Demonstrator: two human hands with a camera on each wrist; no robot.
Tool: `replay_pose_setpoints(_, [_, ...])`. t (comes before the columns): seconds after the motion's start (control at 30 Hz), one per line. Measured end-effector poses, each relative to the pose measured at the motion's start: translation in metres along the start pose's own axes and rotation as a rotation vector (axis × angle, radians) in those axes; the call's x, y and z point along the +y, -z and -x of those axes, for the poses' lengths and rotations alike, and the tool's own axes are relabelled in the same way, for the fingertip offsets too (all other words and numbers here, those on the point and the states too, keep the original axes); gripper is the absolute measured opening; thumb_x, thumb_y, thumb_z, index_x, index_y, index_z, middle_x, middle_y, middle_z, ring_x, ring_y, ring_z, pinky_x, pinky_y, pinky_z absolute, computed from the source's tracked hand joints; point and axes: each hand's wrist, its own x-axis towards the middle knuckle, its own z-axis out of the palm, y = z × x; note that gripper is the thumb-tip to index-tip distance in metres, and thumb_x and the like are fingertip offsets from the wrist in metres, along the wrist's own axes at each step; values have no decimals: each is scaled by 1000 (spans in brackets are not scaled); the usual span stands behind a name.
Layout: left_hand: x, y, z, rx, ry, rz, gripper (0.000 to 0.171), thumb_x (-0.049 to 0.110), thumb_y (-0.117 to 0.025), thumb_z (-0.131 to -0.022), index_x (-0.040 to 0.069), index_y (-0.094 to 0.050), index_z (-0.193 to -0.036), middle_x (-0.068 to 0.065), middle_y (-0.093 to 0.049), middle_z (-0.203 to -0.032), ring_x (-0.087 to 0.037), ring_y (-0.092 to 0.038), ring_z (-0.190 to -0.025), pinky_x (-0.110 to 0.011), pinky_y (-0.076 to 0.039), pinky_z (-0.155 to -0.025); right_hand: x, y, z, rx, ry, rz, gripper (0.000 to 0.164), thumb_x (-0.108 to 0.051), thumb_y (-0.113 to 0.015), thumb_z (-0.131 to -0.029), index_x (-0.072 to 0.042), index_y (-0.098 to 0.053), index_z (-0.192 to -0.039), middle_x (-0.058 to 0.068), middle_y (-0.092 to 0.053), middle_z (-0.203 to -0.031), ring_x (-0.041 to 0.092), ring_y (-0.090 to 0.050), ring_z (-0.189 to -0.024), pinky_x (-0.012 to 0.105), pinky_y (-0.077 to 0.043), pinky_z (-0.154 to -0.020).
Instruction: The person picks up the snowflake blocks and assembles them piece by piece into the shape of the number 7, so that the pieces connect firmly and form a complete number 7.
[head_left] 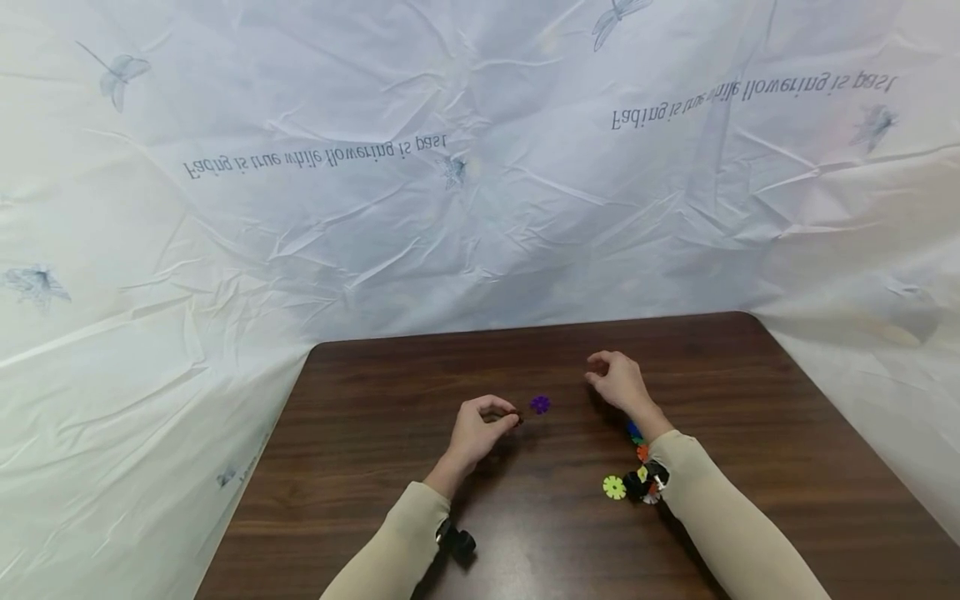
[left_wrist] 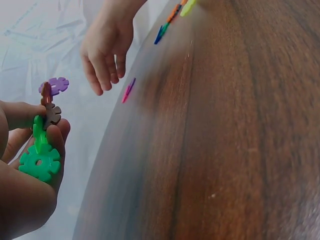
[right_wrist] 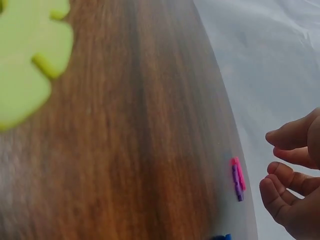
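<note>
My left hand (head_left: 474, 432) pinches a small chain of joined flower-shaped plastic discs above the table. In the left wrist view the chain shows a green disc (left_wrist: 40, 162), a brownish-grey disc (left_wrist: 53, 115), an orange-brown one (left_wrist: 46, 93) and a light purple disc (left_wrist: 60, 85). Fingers cover part of it. My right hand (head_left: 621, 382) hovers over the far part of the table, fingers loosely bent and holding nothing. Between the hands lies a purple disc (head_left: 540, 405); in the right wrist view a pink disc (right_wrist: 241, 176) lies against it.
Under my right wrist lie more discs: blue (head_left: 633, 430), orange (head_left: 642, 452) and yellow-green (head_left: 614, 487), partly hidden by the sleeve and wrist camera. The brown wooden table (head_left: 360, 467) ends at a white printed sheet (head_left: 480, 225) hanging behind it.
</note>
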Motion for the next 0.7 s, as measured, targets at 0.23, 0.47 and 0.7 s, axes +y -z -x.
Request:
replay_pose_setpoints(0.23, [5, 1, 3, 0, 5, 14, 11, 5, -75, -84, 1, -72, -94, -15, -72, -89, -37, -66, -76, -46, -55, -66, 5, -4, -3, -15, -13, 52, 34, -15, -65, -93, 0, -63, -123, 27, -54, -122, 30, -59, -89, 41, -50, -71])
replay_pose_setpoints(0.47, [-2, 2, 1, -2, 3, 3, 8, 7, -75, -84, 6, -73, -91, -7, -73, -86, -29, -67, -72, -42, -56, -65, 7, -7, -4, -51, -43, 97, 36, -17, -65, -93, 1, -62, -124, 27, -55, -120, 33, -57, -93, 44, -49, -75])
replay_pose_setpoints(0.7, [-4, 3, 1, -5, 0, -1, 7, 7, -75, -84, 8, -73, -90, -7, -73, -86, -31, -67, -73, -34, -54, -62, 9, -8, -5, -81, -55, 123, 36, -16, -64, -94, 4, -62, -123, 26, -56, -117, 34, -58, -96, 46, -50, -78])
